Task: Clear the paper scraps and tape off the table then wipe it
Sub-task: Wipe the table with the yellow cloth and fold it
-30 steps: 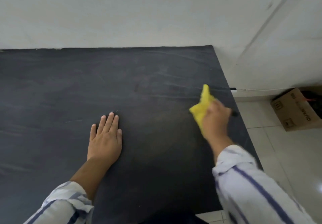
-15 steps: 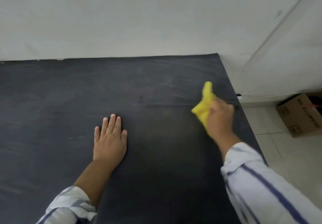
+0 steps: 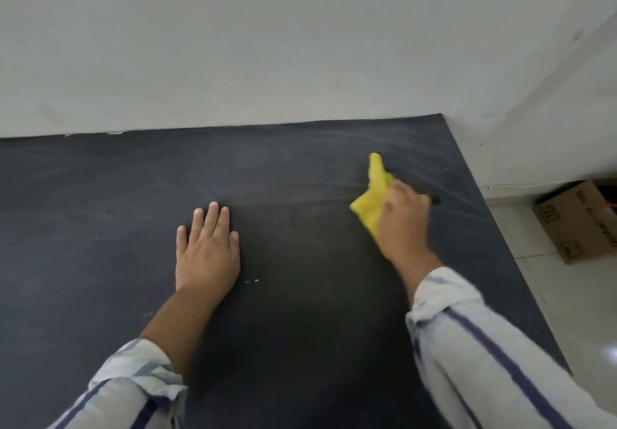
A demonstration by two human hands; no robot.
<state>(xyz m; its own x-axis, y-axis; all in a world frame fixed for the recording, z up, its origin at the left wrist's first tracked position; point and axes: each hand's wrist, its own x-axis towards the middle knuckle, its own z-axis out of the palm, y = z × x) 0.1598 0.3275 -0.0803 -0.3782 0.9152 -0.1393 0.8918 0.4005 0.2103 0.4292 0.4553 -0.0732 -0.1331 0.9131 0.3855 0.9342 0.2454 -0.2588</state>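
Right hand (image 3: 404, 225): grasps crumpled yellow cloth (image 3: 372, 198), advanced toward 12 o'clock.
Left hand (image 3: 207, 248): released, flat on matte black table (image 3: 100, 211).
Stage: wiping underway.

1. The table top (image 3: 300, 345) is showing a matt, near-black surface that is looking smooth, with pale chalky streaks smearing its far right part.
2. The yellow cloth (image 3: 369, 206) is looking soft and dull, bunching into folds.
3. The sleeves (image 3: 494, 372) are showing thin woven fabric, pale with blue stripes, creasing at the cuffs.
4. The wall (image 3: 267, 44) is showing flat, matt whitish paint.
5. The box (image 3: 581, 228) is showing dull brown printed cardboard.
6. The floor tiles (image 3: 587, 321) are gleaming, pale and glossy, throwing back glare.
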